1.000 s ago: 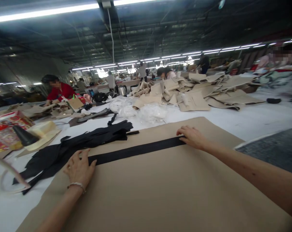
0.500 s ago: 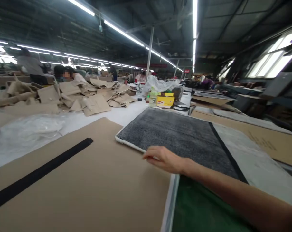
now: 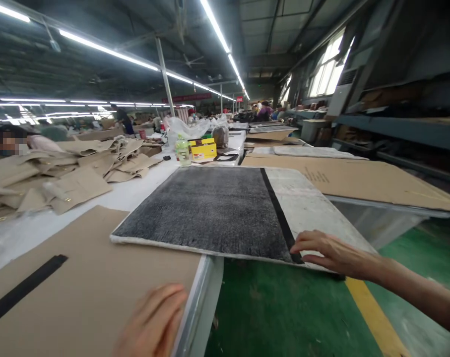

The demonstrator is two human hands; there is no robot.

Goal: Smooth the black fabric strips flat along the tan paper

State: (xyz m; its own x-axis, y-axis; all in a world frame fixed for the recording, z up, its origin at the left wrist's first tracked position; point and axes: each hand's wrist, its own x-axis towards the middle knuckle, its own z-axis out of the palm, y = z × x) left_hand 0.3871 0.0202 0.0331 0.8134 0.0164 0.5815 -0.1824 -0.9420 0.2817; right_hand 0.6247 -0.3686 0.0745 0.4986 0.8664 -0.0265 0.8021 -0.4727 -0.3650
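My right hand (image 3: 331, 253) is over the near end of a black strip (image 3: 275, 210), its thumb and fingers parted and its fingertips at the strip. That strip lies across a flat panel, between a dark grey textured area (image 3: 210, 213) and a pale whitish area (image 3: 302, 203). My left hand (image 3: 156, 322), slightly blurred, is low in the view over a large tan sheet (image 3: 98, 292). Its fingers look stretched out, with nothing seen in them; the thumb is hidden. Another black strip (image 3: 27, 290) lies on the tan sheet at the left.
Tan cut pieces (image 3: 79, 183) are heaped on the white table (image 3: 135, 186) at the left. A yellow box (image 3: 203, 149) and a clear bottle (image 3: 182, 150) stand beyond the panel. Brown cardboard (image 3: 358, 173) lies at the right, above green floor (image 3: 269, 307). A person sits at far left.
The view has turned right. My right hand has moved from the dark panel's left near edge to the black strip at its right. My left hand has come into view below.
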